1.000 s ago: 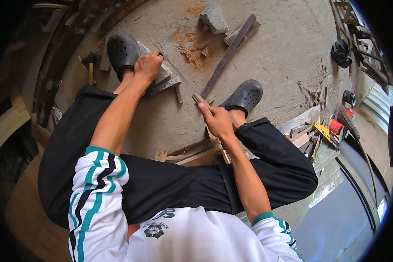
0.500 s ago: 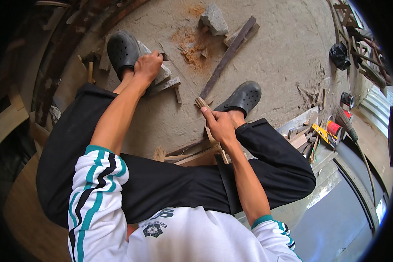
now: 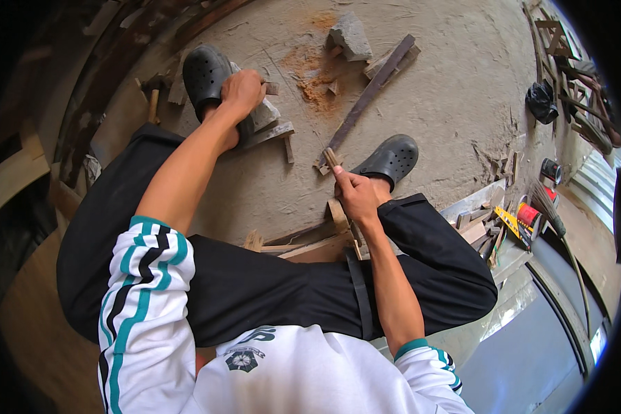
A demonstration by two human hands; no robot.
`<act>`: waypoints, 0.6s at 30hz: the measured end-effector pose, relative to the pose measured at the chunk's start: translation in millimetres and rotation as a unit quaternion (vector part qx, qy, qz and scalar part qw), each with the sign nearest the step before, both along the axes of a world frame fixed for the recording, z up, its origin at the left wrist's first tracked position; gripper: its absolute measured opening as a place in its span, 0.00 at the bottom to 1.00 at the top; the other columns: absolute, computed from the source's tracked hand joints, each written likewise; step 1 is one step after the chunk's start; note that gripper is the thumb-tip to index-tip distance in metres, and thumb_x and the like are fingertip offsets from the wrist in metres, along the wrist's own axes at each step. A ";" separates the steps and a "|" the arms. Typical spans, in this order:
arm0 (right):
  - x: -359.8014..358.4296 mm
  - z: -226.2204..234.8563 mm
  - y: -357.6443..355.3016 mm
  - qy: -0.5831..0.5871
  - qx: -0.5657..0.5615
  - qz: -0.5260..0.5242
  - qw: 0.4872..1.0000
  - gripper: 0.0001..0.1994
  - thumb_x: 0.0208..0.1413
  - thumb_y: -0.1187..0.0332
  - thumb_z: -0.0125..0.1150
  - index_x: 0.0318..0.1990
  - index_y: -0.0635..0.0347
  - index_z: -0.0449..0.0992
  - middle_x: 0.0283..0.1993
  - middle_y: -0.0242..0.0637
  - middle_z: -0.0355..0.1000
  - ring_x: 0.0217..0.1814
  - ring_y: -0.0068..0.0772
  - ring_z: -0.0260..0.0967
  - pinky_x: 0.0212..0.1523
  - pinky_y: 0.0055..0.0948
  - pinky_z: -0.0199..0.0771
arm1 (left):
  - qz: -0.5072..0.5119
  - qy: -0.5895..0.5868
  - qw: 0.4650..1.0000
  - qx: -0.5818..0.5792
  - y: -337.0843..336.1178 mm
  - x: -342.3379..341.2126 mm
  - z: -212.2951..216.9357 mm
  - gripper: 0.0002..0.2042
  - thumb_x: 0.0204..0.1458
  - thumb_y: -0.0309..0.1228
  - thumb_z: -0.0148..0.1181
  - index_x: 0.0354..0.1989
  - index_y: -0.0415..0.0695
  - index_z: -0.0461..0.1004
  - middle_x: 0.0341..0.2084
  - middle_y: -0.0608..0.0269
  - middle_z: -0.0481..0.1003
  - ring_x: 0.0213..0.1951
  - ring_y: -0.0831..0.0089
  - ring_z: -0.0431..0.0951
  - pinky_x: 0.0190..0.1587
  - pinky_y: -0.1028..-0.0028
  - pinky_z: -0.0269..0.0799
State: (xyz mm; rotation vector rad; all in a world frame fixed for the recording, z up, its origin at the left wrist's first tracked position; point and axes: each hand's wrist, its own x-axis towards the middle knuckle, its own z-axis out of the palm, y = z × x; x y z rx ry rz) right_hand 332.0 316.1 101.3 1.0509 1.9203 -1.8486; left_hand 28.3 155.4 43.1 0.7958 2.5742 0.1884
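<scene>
The left hand (image 3: 243,88) sat in the upper left of the frame, its fingers curled down over a grey stone block (image 3: 261,114) that lay just beside a black clog (image 3: 203,69). A short wooden offcut (image 3: 272,134) stuck out from under that block onto the concrete floor (image 3: 448,90).

Near the frame's centre the right hand (image 3: 354,195) was closed in a fist, fingers pressed together around a small wooden stick (image 3: 331,158) whose tip pointed up and left. A second black clog (image 3: 391,158) stood just right of that hand.

Above the stick, a long dark wooden strip (image 3: 372,100) ran diagonally toward the upper right, touching the floor beside a patch of reddish sawdust (image 3: 314,81) and 1 rough stone (image 3: 350,34). Wooden planks (image 3: 310,245) lay below the right hand. At the right edge sat a yellow tool (image 3: 509,222) and a red can (image 3: 528,214).
</scene>
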 end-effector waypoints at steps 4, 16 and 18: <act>-3.8 -1.2 -17.2 0.022 0.025 0.004 0.999 0.27 0.66 0.52 0.53 0.17 0.63 0.67 0.15 0.25 0.58 0.18 0.16 0.51 0.20 0.25 0.50 | 0.040 0.064 0.996 -0.052 14.7 5.4 1.7 0.10 0.52 0.39 0.59 0.34 0.51 0.85 0.34 0.54 0.80 0.44 0.52 0.78 0.48 0.56 0.67; -3.7 4.8 -24.9 -0.015 0.060 0.045 0.997 0.29 0.63 0.49 0.53 0.21 0.69 0.71 0.13 0.38 0.61 0.17 0.27 0.58 0.23 0.36 0.60 | 0.154 0.097 0.982 -0.051 20.4 17.9 2.0 0.08 0.45 0.30 0.57 0.27 0.50 0.84 0.31 0.55 0.81 0.45 0.61 0.75 0.57 0.59 0.47; -2.4 3.0 -24.2 -0.013 0.070 0.055 0.996 0.29 0.63 0.49 0.54 0.21 0.69 0.71 0.13 0.40 0.60 0.17 0.28 0.58 0.23 0.37 0.60 | 0.165 0.098 0.981 -0.031 16.5 13.2 -7.8 0.07 0.44 0.31 0.59 0.26 0.50 0.84 0.30 0.56 0.81 0.44 0.62 0.76 0.57 0.58 0.46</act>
